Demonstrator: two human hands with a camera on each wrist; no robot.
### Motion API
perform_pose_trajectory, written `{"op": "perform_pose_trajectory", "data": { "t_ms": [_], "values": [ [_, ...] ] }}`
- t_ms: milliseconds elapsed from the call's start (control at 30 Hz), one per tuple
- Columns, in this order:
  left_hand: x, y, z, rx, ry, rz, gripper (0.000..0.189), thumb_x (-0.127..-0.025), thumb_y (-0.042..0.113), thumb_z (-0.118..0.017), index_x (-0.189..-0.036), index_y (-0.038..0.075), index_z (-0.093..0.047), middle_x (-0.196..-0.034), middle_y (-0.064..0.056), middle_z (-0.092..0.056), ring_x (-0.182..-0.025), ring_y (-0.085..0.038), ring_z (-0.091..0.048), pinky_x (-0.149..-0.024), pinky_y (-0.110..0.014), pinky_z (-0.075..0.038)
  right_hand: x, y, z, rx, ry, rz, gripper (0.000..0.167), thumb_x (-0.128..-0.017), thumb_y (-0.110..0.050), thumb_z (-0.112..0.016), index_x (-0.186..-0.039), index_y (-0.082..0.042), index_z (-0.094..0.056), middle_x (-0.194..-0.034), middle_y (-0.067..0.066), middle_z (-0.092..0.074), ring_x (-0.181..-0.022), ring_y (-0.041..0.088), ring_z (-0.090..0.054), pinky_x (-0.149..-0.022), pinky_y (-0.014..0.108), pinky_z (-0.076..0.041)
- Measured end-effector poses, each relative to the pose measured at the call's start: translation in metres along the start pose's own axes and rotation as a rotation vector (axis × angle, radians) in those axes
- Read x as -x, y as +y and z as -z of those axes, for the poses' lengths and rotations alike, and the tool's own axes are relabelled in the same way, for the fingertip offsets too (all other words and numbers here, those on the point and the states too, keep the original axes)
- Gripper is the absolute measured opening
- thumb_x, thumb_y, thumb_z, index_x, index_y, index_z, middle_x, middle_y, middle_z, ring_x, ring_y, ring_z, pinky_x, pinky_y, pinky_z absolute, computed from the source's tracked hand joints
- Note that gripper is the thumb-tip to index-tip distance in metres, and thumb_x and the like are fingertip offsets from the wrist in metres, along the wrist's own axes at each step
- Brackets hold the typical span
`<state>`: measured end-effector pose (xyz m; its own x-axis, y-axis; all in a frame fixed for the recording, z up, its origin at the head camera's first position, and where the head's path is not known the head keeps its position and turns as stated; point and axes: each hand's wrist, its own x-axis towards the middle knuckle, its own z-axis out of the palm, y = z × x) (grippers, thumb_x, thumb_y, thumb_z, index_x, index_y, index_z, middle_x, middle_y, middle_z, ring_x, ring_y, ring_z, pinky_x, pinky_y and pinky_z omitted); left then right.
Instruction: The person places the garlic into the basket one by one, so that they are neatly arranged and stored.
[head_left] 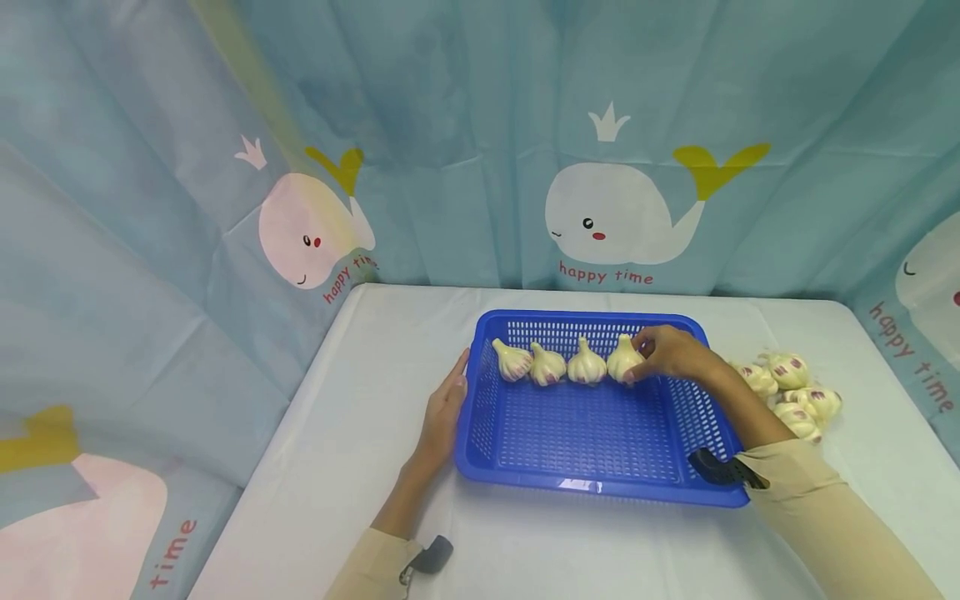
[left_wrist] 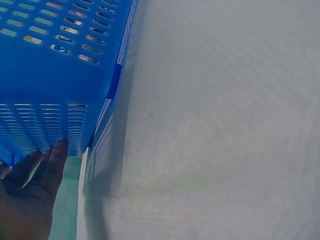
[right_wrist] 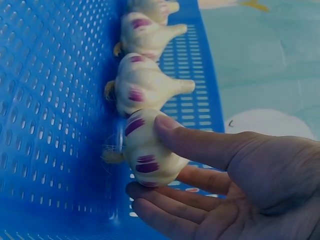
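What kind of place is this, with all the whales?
Probably a small indoor corner set up for handling things, though I can't be sure. Whale-print curtains hang around a white table, and on it sits a blue basket with a row of garlic bulbs.

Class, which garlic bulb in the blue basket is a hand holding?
The rightmost bulb in the blue basket, in the head view: the right hand grips it; no hand touches the other three bulbs.
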<state>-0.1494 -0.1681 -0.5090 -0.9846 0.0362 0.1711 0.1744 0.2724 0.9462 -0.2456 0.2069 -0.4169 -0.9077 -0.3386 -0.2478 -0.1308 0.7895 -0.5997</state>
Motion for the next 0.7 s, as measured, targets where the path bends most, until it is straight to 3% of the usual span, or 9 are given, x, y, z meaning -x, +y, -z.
{"op": "perform_pose_trajectory", "data": {
  "t_ms": [333,700],
  "values": [
    [0.0012,-0.0005,-0.0010,-0.006,0.003,0.011,0.055,-0.116,0.046,-0.028,-0.168,0.027,-0.033,-0.171,0.011,-0.033,-0.161,-0.015,-0.027,-0.133,-0.045,-0.023,-0.0015,0.0042,-0.0052,0.001,-0.042,-0.016,0.070,-0.081,-0.023,-0.092,-0.134,0.012,-0.062,-0.119,0.030,-0.071,-0.104,0.041,-0.071,-0.095,0.060,-0.059],
    [0.0013,0.0018,-0.0008,-0.009,0.003,-0.001,0.056,-0.116,0.046,-0.028,-0.168,0.026,-0.033,-0.172,0.009,-0.034,-0.161,-0.016,-0.027,-0.133,-0.046,-0.023,0.0049,0.0007,0.0029,-0.008,0.018,0.016,0.065,-0.083,-0.025,-0.090,-0.133,0.008,-0.064,-0.121,0.033,-0.071,-0.109,0.047,-0.071,-0.094,0.060,-0.060]
  ]
}}
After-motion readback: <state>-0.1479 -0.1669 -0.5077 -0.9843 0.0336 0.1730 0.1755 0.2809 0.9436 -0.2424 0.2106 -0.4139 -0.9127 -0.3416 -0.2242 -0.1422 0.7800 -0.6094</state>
